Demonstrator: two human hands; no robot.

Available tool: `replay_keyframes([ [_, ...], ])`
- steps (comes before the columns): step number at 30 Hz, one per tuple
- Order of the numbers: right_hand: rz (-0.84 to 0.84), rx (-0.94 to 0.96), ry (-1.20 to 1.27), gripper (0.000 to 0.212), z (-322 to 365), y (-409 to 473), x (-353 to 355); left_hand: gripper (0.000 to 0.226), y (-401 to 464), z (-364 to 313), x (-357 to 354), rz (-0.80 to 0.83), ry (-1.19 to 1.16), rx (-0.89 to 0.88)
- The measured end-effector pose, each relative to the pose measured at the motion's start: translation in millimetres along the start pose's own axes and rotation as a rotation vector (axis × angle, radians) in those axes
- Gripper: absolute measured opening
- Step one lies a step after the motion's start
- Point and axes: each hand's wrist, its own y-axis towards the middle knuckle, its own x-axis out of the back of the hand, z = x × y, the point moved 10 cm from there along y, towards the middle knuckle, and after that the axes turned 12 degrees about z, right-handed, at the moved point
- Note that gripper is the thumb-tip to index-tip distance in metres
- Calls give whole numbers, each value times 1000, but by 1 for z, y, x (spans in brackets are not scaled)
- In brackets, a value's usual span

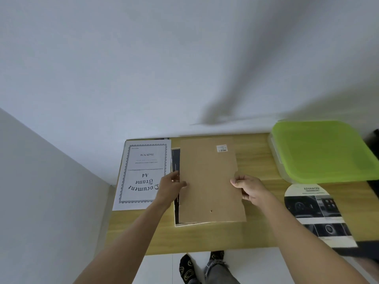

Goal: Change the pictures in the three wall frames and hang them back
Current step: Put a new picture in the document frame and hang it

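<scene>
- feet (202, 267) in dark socks stand on the pale floor at the near edge of the table (256, 236).
- the left hand (171, 186) pinches the left edge of the backing board (209, 181), thumb on top and fingers curled under it.
- the right hand (249, 188) clamps the board's right edge the same way, fingers folded around it.
- the board sits over the frame (176, 214), which lies face down on the table; a dark print shows along its left side under the board.
- by my reading the new picture is already in this frame and the backing is being seated; it is not yet closed, nor hung.
- an "a4 document frame" insert sheet (143, 173) lies just left of the frame, apparently the removed filler.
- a car brochure (316, 212) lies to the right, perhaps a spare picture.
- further back, a box with a green lid (322, 150) stands against the wall (143, 68).
- no other frames show, so how many are finished i cannot tell.
</scene>
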Motion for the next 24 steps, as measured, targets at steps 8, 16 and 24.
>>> replay_keyframes([
  [8, -287, 142, -214, 15, 18, -19, 69, 32, 9, -38, -66, 74, 293, -35],
  [16, -234, 87, -543, 55, 28, -14, 116, 13, 37, -59, -135, 52, 427, 17],
  [24, -240, 112, -765, 64, 28, 5, 139, 11, 56, -54, -178, -17, 456, 118],
])
